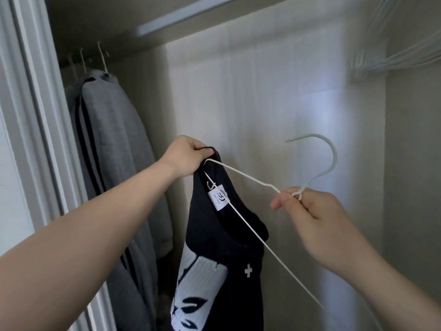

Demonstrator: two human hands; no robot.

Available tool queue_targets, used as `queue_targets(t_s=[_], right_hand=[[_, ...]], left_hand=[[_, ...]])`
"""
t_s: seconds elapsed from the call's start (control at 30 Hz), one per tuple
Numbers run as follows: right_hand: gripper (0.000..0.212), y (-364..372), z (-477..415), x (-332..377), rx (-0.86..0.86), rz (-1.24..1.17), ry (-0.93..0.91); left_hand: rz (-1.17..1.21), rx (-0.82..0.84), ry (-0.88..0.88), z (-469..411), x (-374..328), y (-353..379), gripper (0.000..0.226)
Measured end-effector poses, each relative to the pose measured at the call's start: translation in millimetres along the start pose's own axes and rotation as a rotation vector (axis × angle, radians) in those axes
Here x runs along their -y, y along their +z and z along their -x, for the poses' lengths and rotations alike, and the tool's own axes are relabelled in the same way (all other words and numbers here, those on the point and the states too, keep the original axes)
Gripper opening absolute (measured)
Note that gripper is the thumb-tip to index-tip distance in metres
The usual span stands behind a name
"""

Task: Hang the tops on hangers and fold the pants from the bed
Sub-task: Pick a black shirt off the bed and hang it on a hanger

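Observation:
A black top [222, 247] with a white print and a white neck label hangs in front of the closet wall. My left hand [185, 156] grips its shoulder at the collar, where one end of a white wire hanger [248, 177] sits inside the neck opening. My right hand [307, 209] pinches the hanger at the base of its hook, which curves up to the right. The hanger's lower wire runs down to the right past the top.
A grey hooded garment [114, 144] with dark stripes hangs at the left on white hangers from the closet rod. Several empty white hangers [393, 58] hang at the upper right. A white door frame [35, 115] stands at the left edge.

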State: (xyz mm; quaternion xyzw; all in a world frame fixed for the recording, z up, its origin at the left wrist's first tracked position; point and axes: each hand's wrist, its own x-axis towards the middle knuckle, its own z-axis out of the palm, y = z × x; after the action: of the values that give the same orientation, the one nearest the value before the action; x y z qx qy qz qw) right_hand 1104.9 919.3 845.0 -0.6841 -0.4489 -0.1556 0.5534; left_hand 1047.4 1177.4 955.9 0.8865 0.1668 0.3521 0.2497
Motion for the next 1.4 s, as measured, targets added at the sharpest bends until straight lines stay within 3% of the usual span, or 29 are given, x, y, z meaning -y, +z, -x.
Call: queue_targets(t_s=[0.23, 0.33, 0.53, 0.67, 0.77, 0.83, 1.03, 1.3, 1.4], right_hand=[[0.031, 21.1, -7.0, -14.1, 0.136, 0.104, 0.105], [0.031, 29.9, -5.9, -25.3, 0.122, -0.079, 0.197], [0.026, 46.9, 9.4, -29.1, 0.023, -0.282, 0.172], [0.029, 48.4, 28.0, -31.2, 0.021, -0.489, 0.224], [0.026, 41.8, 42.3, -27.8, 0.078, -0.560, 0.203], [0.027, 36.3, 51.0, -22.6, 0.090, -0.542, 0.189], [0.031, -2.6, 73.5, 2.5, -0.112, -0.104, -0.013], [0.044, -73.1, 103.7, 48.9, -0.102, 0.051, -0.128], [0.025, -102.2, 128.2, 60.1, -0.209, -0.023, -0.127]], left_hand=[[0.154, 0.074, 0.094, 37.2, -32.2, 18.1, 0.023], [0.244, 0.136, 0.091, 53.8, -40.9, 25.0, 0.017], [0.225, 0.310, 0.117, 92.2, -39.2, 41.5, 0.018], [0.117, 0.429, 0.278, 113.1, -33.8, 37.9, 0.025], [-0.415, 0.282, 0.589, 118.3, -21.9, 27.0, 0.036], [-0.607, 0.233, 0.708, 125.2, -18.0, 23.6, 0.035], [-0.512, 0.154, 0.764, 162.1, -43.4, 32.5, 0.038], [-0.581, 0.047, 0.667, 243.7, -121.3, 32.2, 0.051], [-0.594, -0.036, 0.610, 280.2, -151.5, 39.3, 0.047]])
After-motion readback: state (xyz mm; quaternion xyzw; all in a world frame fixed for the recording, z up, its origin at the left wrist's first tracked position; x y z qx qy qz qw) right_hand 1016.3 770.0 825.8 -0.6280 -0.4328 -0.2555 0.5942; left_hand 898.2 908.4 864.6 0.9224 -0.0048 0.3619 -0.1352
